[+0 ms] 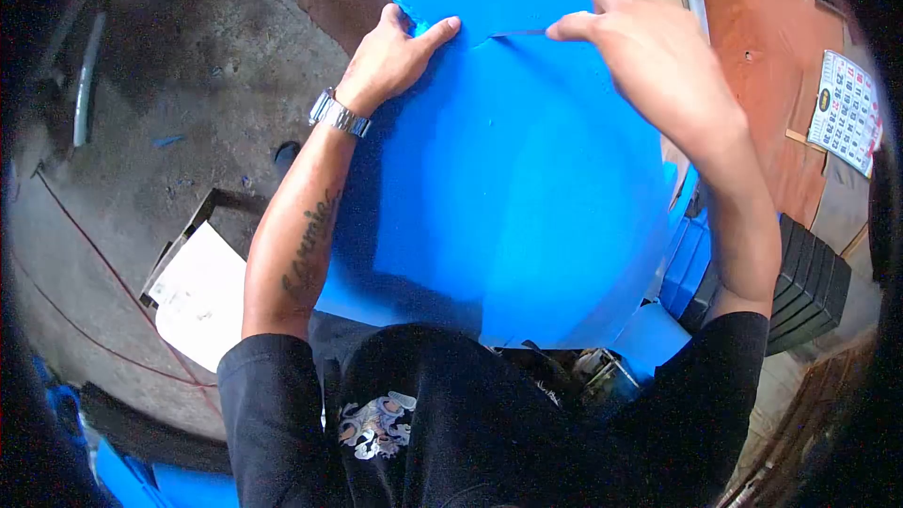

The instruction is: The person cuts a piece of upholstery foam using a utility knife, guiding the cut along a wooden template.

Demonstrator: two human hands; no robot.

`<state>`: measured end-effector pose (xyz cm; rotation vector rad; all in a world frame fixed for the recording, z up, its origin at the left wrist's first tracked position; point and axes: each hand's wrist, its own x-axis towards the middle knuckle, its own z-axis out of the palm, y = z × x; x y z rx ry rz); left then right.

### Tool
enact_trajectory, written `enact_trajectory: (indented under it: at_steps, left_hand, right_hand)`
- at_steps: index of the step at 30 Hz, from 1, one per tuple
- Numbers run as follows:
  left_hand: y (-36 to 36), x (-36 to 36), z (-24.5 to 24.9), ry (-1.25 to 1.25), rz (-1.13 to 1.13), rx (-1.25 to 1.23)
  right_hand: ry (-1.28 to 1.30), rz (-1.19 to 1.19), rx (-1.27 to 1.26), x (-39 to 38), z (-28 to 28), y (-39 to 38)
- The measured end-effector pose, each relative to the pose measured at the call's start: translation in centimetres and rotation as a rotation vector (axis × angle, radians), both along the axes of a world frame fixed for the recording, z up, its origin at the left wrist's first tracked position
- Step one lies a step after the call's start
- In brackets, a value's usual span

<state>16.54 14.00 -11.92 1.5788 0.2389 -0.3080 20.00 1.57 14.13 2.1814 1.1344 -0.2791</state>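
Observation:
A large bright blue sheet (527, 160) spreads out in front of me, its upper left edge ragged. My left hand (395, 61) grips that ragged edge, thumb on top and the other fingers mostly hidden beneath or behind it. Closed around the end of a thin, dark blade-like tool (520, 34) is my right hand (649, 56), at the upper right of the sheet. The tool's tip touches or lies very near the blue surface, beside a short slit-like mark close to my left thumb. Most of the tool's handle is hidden in my fingers.
On the right, a calendar (847, 108) lies on a reddish-brown surface (743, 56). Black ribbed containers (809, 273) sit near my right elbow. To the left, a white sheet (202, 296), a grey pipe (89, 80) and a thin reddish cord (103, 268) are on the concrete floor.

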Motion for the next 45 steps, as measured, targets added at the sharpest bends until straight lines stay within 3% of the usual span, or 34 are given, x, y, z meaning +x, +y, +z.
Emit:
enact_trajectory:
  at_steps: [6, 10, 13, 19, 26, 29, 32, 35, 36, 37, 39, 45]
  left_hand:
    - [0.6, -0.3, 0.9, 0.037, -0.036, 0.012]
    - [0.3, -0.1, 0.2, -0.004, -0.030, 0.026]
    - [0.3, 0.0, -0.2, -0.020, -0.017, 0.009]
    - [0.2, -0.1, -0.2, -0.050, -0.004, -0.001]
    - [0.2, -0.1, -0.7, -0.063, 0.007, 0.008]
    - [0.0, -0.2, -1.1, -0.076, 0.013, 0.003]
    - [0.7, -0.5, 1.1, -0.002, -0.023, -0.004]
    - [0.8, -0.4, 1.5, 0.002, -0.030, -0.035]
    - [0.7, -0.3, 1.2, -0.015, -0.021, -0.054]
    - [0.6, -0.4, 1.1, -0.013, -0.017, -0.045]
    - [0.6, -0.4, 1.1, -0.017, -0.010, -0.023]
    - [0.7, -0.4, 2.0, -0.042, -0.023, 0.021]
  right_hand:
    - [0.019, 0.003, 0.007, 1.7, -6.2, -0.3]
    - [0.016, -0.049, 0.003, 0.9, -0.6, -0.3]
    - [-0.017, -0.028, 0.024, 1.1, 0.2, -0.8]
    - [0.043, -0.091, 0.032, 2.2, -5.4, -0.6]
    - [0.148, -0.088, 0.291, 2.1, 1.3, -1.4]
    - [0.049, -0.263, -0.064, 2.3, -2.9, -0.5]
    - [-0.010, -0.147, 0.017, 3.4, -6.6, -2.2]
    - [0.128, -0.340, -0.081, 3.3, -2.1, -0.1]
    - [0.143, -0.271, -0.041, 3.4, -1.0, -1.0]
    - [0.093, -0.215, 0.213, 3.6, -0.7, -2.7]
    - [0.103, -0.172, 0.279, 3.9, 0.0, -4.0]
    - [0.086, -0.265, 0.044, 5.0, -6.0, -3.4]
